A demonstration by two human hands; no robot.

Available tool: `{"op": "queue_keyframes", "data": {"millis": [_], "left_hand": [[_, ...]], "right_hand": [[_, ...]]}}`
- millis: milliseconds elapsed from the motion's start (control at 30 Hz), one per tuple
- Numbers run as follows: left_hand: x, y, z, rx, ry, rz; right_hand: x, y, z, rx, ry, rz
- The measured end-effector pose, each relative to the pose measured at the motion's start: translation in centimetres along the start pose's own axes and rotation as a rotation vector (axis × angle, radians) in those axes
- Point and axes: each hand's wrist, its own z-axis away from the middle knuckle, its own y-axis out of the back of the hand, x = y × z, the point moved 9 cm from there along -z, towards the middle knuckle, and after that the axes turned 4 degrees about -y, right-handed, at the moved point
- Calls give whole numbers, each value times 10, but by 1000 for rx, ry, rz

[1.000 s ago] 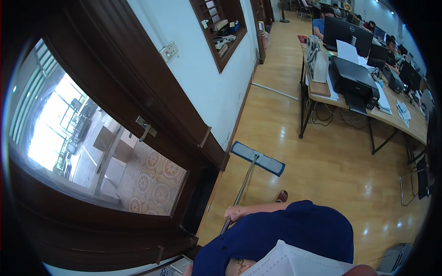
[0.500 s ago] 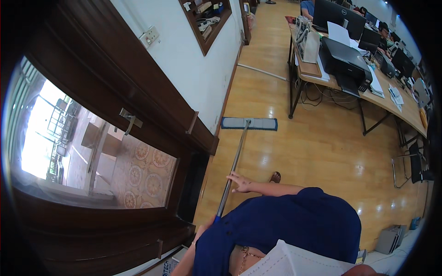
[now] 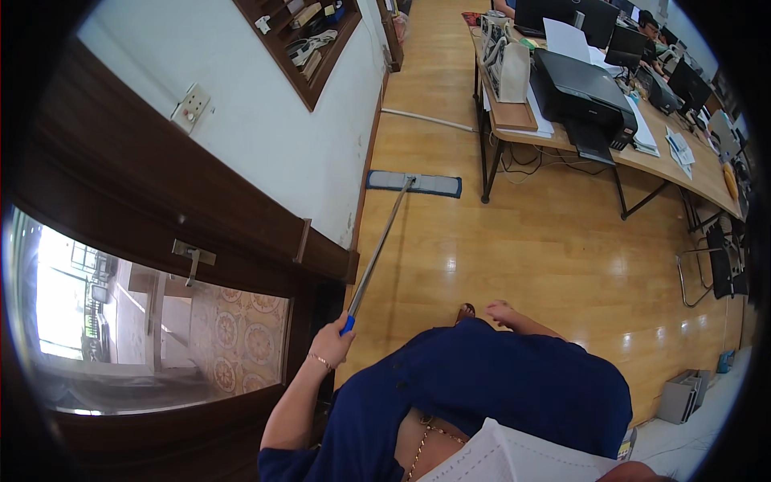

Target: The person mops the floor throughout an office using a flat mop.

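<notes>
A flat mop (image 3: 379, 253) reaches forward from my left side, its thin metal pole tilted. The wide grey mop head (image 3: 438, 185) with a blue fringe lies flat on the wooden floor beside the wall's foot. My left hand (image 3: 331, 341) is wrapped round the blue grip at the near end of the pole. My right hand (image 3: 501, 313) is off the pole, in front of my dark blue clothing. It holds nothing, and its fingers look loosely bent and apart. One sandalled foot (image 3: 466, 312) shows just left of it.
A dark wooden door (image 3: 265, 269) with a glass pane and metal handle is close on my left. Ahead, a pale pole (image 3: 430, 120) lies across the floor. At right stands a long desk (image 3: 654, 161) with a printer (image 3: 590, 100), cables beneath, and a black chair (image 3: 723, 265).
My right hand has let go of the mop pole and moved right. My left hand, gripping the handle's end, has come further into view. The scene has shifted left and up slightly.
</notes>
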Motion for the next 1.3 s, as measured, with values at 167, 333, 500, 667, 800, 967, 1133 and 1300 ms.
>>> {"op": "queue_keyframes", "data": {"millis": [167,333,500,667,800,967,1133,1300], "left_hand": [[59,5,-75,-21,-24,-20],[76,13,-182,-22,-77,144],[74,22,-279,-11,-87,338],[88,40,-364,-21,-145,386],[94,69,-417,-9,-198,317],[54,136,-476,2,-272,219],[7,191,-489,-57,-229,260],[-20,114,-485,-137,-241,501]], "right_hand": [[62,61,-92,-123,148,363],[48,104,-127,25,41,369],[-79,101,-69,77,-106,-199],[-176,53,-36,-51,-85,-519],[-250,6,-23,-108,-10,-603],[-323,-41,-25,-105,89,-532],[-320,-68,-6,-136,120,-523],[-304,-73,12,-118,35,-547]]}}
